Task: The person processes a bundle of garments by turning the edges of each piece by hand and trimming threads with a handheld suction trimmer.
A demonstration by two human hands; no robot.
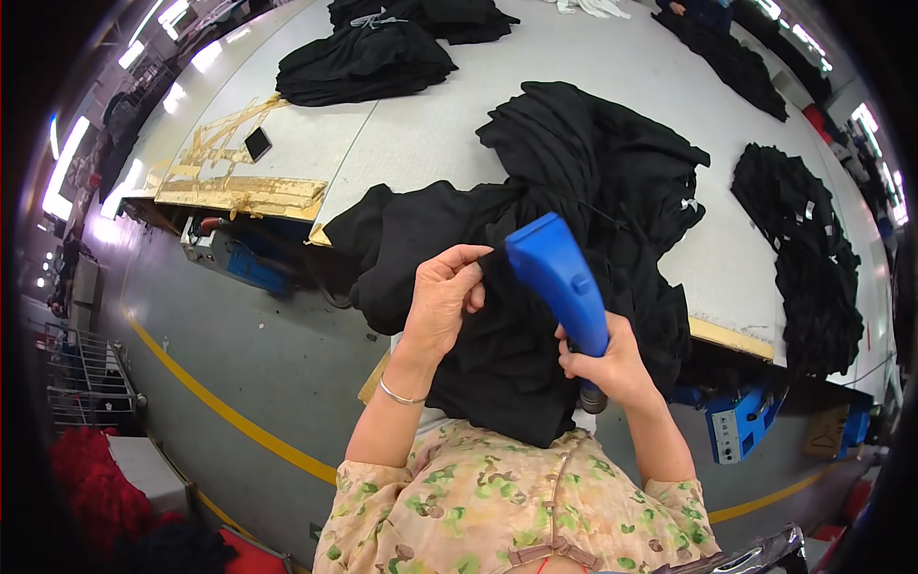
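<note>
My right hand [612, 364] is wrapped round the lower part of a blue handheld tool [564, 277], whose wide head points up and to the left. Left of the tool, my left hand [448, 295] pinches the edge of a black garment [421, 225] between thumb and fingers. The black cloth hangs over the table's front edge and down to my lap. Behind it, more black garments [593, 143] lie heaped on the white table [421, 134]. The tool's head is close to the pinched cloth.
Black garment piles lie at the back left [368, 62] and along the right [798, 258]. A small dark flat object [258, 143] rests near yellowed tape. Blue machines [741, 426] sit under the table edge. Part of another person [708, 13] shows at the far right.
</note>
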